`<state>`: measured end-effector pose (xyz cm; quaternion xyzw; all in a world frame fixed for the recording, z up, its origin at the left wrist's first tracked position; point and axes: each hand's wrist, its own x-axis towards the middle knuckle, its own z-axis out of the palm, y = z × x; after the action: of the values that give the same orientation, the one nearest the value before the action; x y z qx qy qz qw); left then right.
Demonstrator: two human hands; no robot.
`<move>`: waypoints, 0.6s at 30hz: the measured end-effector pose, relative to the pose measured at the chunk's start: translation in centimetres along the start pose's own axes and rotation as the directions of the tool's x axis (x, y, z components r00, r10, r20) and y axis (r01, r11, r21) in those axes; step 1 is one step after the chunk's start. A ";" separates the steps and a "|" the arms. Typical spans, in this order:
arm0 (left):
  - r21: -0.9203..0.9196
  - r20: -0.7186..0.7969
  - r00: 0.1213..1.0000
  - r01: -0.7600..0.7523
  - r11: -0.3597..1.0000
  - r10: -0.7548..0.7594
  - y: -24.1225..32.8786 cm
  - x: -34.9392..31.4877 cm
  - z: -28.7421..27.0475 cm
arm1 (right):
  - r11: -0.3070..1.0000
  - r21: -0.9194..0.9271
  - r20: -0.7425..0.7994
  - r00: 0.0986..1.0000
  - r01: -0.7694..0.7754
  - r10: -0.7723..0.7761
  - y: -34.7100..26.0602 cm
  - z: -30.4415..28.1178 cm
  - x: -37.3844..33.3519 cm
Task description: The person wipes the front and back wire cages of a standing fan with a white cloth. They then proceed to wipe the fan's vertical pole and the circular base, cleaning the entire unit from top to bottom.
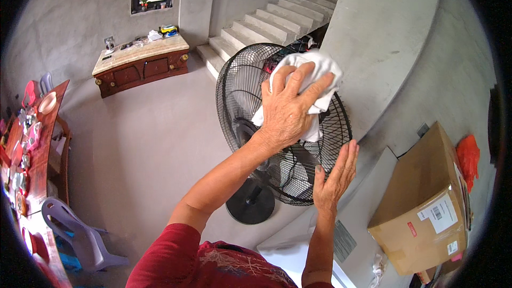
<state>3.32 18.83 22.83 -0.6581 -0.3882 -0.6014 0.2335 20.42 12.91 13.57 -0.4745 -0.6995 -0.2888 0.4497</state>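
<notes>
A black standing fan (234, 88) with a round wire guard stands in front of me, its round base (250, 202) on the floor. My left hand (290, 104) has its fingers spread over a crumpled white cloth (325, 69) and presses it against the upper part of the guard. Part of the cloth hangs below the palm over the wires. Lower down on the right, my right hand (335, 178) is open, fingers stretched upward and thumb apart, beside the guard's rim. Whether it touches the rim I cannot tell.
A large cardboard box (410, 224) stands at the right, with a red bag (468, 160) behind it. On the left are a cluttered wooden table (53, 122) and a purple plastic chair (80, 234). Farther back, a low cabinet (141, 69) sits near concrete stairs (266, 26).
</notes>
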 end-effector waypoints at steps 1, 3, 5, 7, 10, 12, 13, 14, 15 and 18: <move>-0.056 0.025 1.000 -0.003 0.998 0.004 -0.1 0.0 0.0 | 1.000 -0.002 -0.001 1.000 0.008 -0.008 0.1 0.0 0.0; -0.049 0.015 1.000 -0.007 0.999 0.008 -0.9 -0.6 -0.6 | 1.000 -0.004 -0.001 1.000 0.025 -0.025 0.1 -0.1 0.0; -0.010 -0.057 0.998 -0.018 1.000 0.017 -2.5 -2.1 0.1 | 1.000 -0.007 0.008 1.000 0.019 -0.019 -0.1 -0.2 0.0; -0.018 -0.113 0.994 0.007 1.000 -0.009 -4.1 -3.4 0.4 | 1.000 -0.026 0.022 1.000 0.013 -0.012 -0.3 -0.2 -0.1; -0.001 -0.115 0.989 0.098 0.995 -0.097 -6.2 -5.7 0.5 | 0.999 -0.034 0.020 1.000 0.012 -0.011 -0.4 -0.1 0.1; 0.014 -0.083 0.981 0.179 0.984 -0.177 -7.4 -7.4 0.5 | 0.999 -0.045 0.017 1.000 0.016 -0.015 -0.6 -0.3 0.3; 0.031 -0.063 0.973 0.223 0.974 -0.221 -8.0 -8.4 0.5 | 0.999 -0.040 0.021 1.000 0.013 -0.012 -0.4 -0.2 0.1; 0.054 -0.051 0.956 0.292 0.955 -0.290 -9.0 -9.4 0.5 | 0.999 -0.035 0.025 1.000 0.009 -0.008 -0.3 0.0 -0.1; 0.079 -0.044 0.933 0.359 0.930 -0.356 -10.0 -10.4 0.2 | 1.000 -0.027 0.026 1.000 0.008 -0.007 -0.4 0.1 -0.1; -0.032 0.054 0.768 0.640 0.768 -0.638 -13.6 -12.5 0.1 | 0.999 -0.039 0.023 1.000 -0.003 0.004 -0.4 -0.2 0.0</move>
<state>-7.08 24.07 8.50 -0.5043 -0.5786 -0.6409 -0.0087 20.14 12.61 13.69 -0.4877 -0.6980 -0.2960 0.4327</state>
